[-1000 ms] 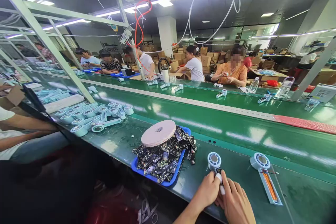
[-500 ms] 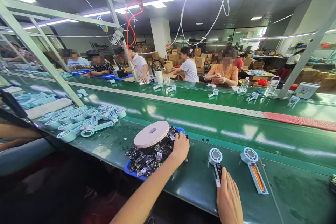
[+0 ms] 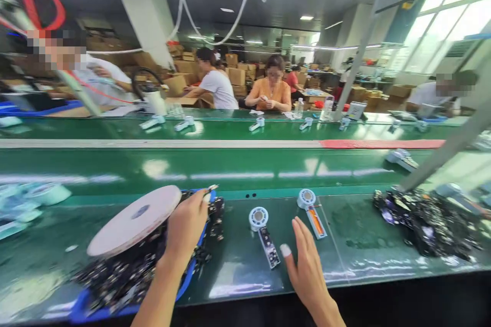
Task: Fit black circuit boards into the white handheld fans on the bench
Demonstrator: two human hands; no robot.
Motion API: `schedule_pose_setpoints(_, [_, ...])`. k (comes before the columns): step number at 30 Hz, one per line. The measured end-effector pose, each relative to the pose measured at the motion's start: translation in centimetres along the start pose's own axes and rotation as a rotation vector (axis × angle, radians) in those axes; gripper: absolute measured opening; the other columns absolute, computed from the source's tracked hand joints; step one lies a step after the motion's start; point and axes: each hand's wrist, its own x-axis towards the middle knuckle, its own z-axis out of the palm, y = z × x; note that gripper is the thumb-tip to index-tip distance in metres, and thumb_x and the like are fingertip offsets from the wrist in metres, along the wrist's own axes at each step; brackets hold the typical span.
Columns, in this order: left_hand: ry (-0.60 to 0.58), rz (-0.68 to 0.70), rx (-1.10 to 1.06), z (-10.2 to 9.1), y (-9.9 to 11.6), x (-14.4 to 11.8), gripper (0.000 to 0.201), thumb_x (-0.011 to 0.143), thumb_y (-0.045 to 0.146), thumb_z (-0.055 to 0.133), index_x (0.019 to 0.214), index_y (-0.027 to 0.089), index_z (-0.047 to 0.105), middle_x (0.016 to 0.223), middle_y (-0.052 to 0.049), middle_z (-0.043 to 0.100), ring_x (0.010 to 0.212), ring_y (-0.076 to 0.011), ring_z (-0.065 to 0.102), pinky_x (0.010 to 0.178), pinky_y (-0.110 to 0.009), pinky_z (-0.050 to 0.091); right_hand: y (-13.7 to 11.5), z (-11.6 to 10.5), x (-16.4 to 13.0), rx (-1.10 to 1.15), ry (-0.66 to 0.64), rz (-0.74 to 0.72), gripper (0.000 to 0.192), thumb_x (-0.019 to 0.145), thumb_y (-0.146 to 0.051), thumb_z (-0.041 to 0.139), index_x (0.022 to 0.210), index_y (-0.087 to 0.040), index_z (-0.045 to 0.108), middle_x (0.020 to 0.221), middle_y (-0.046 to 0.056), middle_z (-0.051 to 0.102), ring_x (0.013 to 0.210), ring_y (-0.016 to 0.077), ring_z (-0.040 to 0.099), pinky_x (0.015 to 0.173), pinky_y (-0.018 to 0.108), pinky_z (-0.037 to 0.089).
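My left hand is closed over the blue tray, a small circuit board pinched at its fingertips. Many dark circuit boards fill the tray, and a white reel rests tilted on them. My right hand is open, fingers stretched and a white cover on the thumb. Just left of it lies a light-blue handheld fan with a board in its open handle. Beyond my right fingertips is a second handheld fan, an orange part showing in its handle.
Dark boards are heaped at the right beside a slanted metal post. Light-blue fan parts lie at the left. A green conveyor runs past the bench, with co-workers seated beyond it.
The view has swung right. My left hand has risen from the boards with one in its fingers. My right hand has come off the nearer fan and spread open.
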Motion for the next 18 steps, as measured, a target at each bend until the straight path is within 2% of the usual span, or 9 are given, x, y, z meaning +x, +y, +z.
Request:
schedule_pose_setpoints(1, [0.092,-0.089,-0.155,0.4,0.5,-1.3,0.036,0.094,0.025,0.04,0.113,0.012,0.067,0.099,-0.017,0.078,0.087,-0.031,0.074,0.075,-0.037,0.054,1.2,-0.9,0.8,-0.056,0.078,0.061,0.057,0.1,-0.022,0.04,0.155,-0.022,0.028,0.15,0.016,0.045,0.139,0.031,0.043,0.107,0.05,0.045])
schedule_pose_setpoints(2, [0.115,-0.138,-0.345,1.0,1.3,-2.8,0.033,0.092,0.034,0.046,0.109,0.016,0.068,0.094,-0.013,0.079,0.082,-0.0291,0.075,0.071,-0.034,0.055,2.5,-1.6,1.6,-0.131,0.13,0.124,0.053,0.099,-0.023,0.043,0.151,-0.021,0.036,0.146,0.018,0.047,0.137,0.0331,0.045,0.107,0.053,0.045])
schedule_pose_setpoints(3, [0.082,-0.158,-0.542,1.7,2.5,-4.5,0.032,0.09,0.041,0.05,0.103,0.019,0.069,0.089,-0.01,0.079,0.081,-0.0278,0.075,0.069,-0.032,0.055,3.8,-2.1,2.3,-0.208,0.132,0.179,0.051,0.097,-0.025,0.048,0.147,-0.019,0.041,0.144,0.02,0.048,0.134,0.0358,0.046,0.105,0.055,0.045])
schedule_pose_setpoints(5, [-0.084,-0.146,-0.904,3.2,5.9,-7.9,0.032,0.086,0.046,0.053,0.092,0.019,0.069,0.08,-0.008,0.078,0.077,-0.0257,0.075,0.07,-0.03,0.057,6.1,-2.1,3.4,-0.286,0.045,0.243,0.053,0.093,-0.024,0.054,0.144,-0.016,0.044,0.132,0.02,0.056,0.119,0.0357,0.058,0.095,0.052,0.051])
schedule_pose_setpoints(8, [-0.35,-0.123,-1.21,5.6,11.4,-11.7,0.034,0.088,0.046,0.053,0.1,0.017,0.068,0.08,-0.009,0.077,0.073,-0.0241,0.073,0.067,-0.03,0.057,7.2,-0.5,3.7,-0.256,-0.087,0.231,0.058,0.089,-0.012,0.048,0.146,-0.02,0.04,0.107,0.012,0.065,0.09,0.0265,0.067,0.078,0.039,0.056])
schedule_pose_setpoints(10, [-0.404,-0.127,-1.206,6.8,13.5,-12.5,0.032,0.09,0.043,0.05,0.098,0.018,0.067,0.081,-0.009,0.076,0.069,-0.022,0.072,0.066,-0.029,0.056,6.3,0.6,2.9,-0.215,-0.084,0.196,0.06,0.088,-0.007,0.043,0.146,-0.02,0.04,0.103,0.01,0.065,0.085,0.024,0.067,0.073,0.035,0.056])
schedule_pose_setpoints(12, [-0.379,-0.143,-1.085,7.3,13.7,-12.6,0.029,0.091,0.04,0.046,0.094,0.019,0.066,0.077,-0.008,0.075,0.068,-0.0221,0.071,0.066,-0.029,0.055,4.6,1.1,1.7,-0.168,-0.074,0.169,0.058,0.088,-0.007,0.042,0.144,-0.02,0.041,0.104,0.01,0.065,0.086,0.0235,0.067,0.073,0.034,0.055])
schedule_pose_setpoints(16, [-0.253,-0.171,-0.779,6.2,10.4,-12.2,0.031,0.087,0.036,0.042,0.098,0.023,0.068,0.084,-0.01,0.077,0.075,-0.0277,0.074,0.068,-0.034,0.054,0.7,0.0,-0.4,-0.066,-0.187,0.15,0.052,0.088,-0.007,0.043,0.137,-0.022,0.046,0.103,0.007,0.067,0.083,0.0214,0.068,0.07,0.03,0.053])
schedule_pose_setpoints(18, [-0.236,-0.211,-0.695,5.5,8.5,-12.1,0.033,0.086,0.04,0.042,0.097,0.024,0.067,0.085,-0.011,0.077,0.077,-0.0305,0.074,0.068,-0.038,0.055,-0.7,-0.8,-0.5,0.001,-0.267,0.148,0.051,0.086,-0.005,0.045,0.134,-0.023,0.049,0.098,0.005,0.067,0.08,0.0203,0.067,0.068,0.028,0.051])
